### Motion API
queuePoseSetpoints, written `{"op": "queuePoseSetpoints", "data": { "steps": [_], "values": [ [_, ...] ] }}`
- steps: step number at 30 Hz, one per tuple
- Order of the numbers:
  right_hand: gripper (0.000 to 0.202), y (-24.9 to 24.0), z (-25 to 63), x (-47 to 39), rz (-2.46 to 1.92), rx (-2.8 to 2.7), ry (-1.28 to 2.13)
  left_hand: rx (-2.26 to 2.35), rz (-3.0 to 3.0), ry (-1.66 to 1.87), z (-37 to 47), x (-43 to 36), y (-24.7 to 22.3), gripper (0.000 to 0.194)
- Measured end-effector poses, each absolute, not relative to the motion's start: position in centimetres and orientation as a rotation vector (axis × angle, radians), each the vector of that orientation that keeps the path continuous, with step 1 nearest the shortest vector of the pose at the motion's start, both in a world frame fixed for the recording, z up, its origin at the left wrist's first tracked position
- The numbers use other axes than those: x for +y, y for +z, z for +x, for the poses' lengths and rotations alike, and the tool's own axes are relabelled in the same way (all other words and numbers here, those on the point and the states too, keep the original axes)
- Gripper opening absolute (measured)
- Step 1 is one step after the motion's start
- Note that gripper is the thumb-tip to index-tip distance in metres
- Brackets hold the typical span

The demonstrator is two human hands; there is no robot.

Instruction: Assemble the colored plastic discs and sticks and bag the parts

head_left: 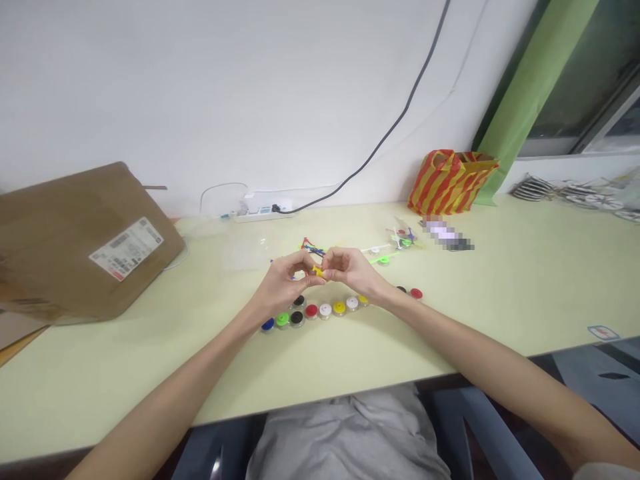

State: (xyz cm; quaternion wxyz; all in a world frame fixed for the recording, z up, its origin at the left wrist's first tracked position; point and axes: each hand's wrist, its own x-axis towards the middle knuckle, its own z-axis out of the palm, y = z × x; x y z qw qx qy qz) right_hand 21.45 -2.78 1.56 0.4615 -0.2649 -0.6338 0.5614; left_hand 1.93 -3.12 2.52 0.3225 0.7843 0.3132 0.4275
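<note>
A small yellow plastic piece (pixel 318 271) is pinched between the fingertips of my left hand (pixel 287 283) and my right hand (pixel 353 271), which meet above the table. Its exact kind is too small to tell. Below my hands lies a curved row of small round clear pieces with coloured tops, among them a blue one (pixel 268 325), a green one (pixel 283 320), a red one (pixel 311 311) and a yellow one (pixel 339 307). My right wrist hides part of the row. Just behind my fingers are several thin coloured plastic parts (pixel 313 248).
A brown cardboard parcel (pixel 75 247) stands at the left. Along the wall are a power strip (pixel 263 208) with a black cable and a red-and-yellow striped bag (pixel 453 183). A pixelated phone-like item (pixel 447 234) and loose green and white parts (pixel 383 259) lie to the right.
</note>
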Motion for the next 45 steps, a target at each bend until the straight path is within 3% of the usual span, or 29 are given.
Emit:
{"op": "queuePoseSetpoints", "data": {
  "steps": [4, 17, 23, 27, 32, 38, 45],
  "values": [
    [0.029, 1.6, 21.5, -2.6, -0.691, -1.595, 1.290, 0.824, 2.051, 1.145, 2.0, -3.0, 2.3, 0.020],
    [0.008, 2.8, 22.4, -2.7, -0.807, -1.938, 0.550, 0.873, 1.999, 1.210, 2.0, -2.5, 2.1, 0.032],
    [0.007, 6.5, 28.5, -1.0, -1.164, -2.166, 0.104, 1.073, 2.347, 1.077, 1.2, -2.0, 1.8, 0.020],
    [0.008, 7.1, 32.7, -0.1, -1.483, -2.294, 0.319, 0.940, 2.657, 0.842, 0.9, -1.8, 1.9, 0.021],
    [0.009, 5.3, 34.9, 1.1, -1.583, -2.389, 0.625, 0.857, 2.683, 0.675, 0.5, -1.7, 2.3, 0.016],
    [0.012, 4.1, 35.4, 2.2, -1.633, -2.416, 0.719, 0.983, 2.601, 0.445, -1.4, -1.2, 3.1, 0.011],
    [0.008, 4.3, 35.4, 2.0, -1.714, -2.420, 0.720, 1.015, 2.398, 0.312, -2.6, -1.1, 4.0, 0.022]
  ]
}}
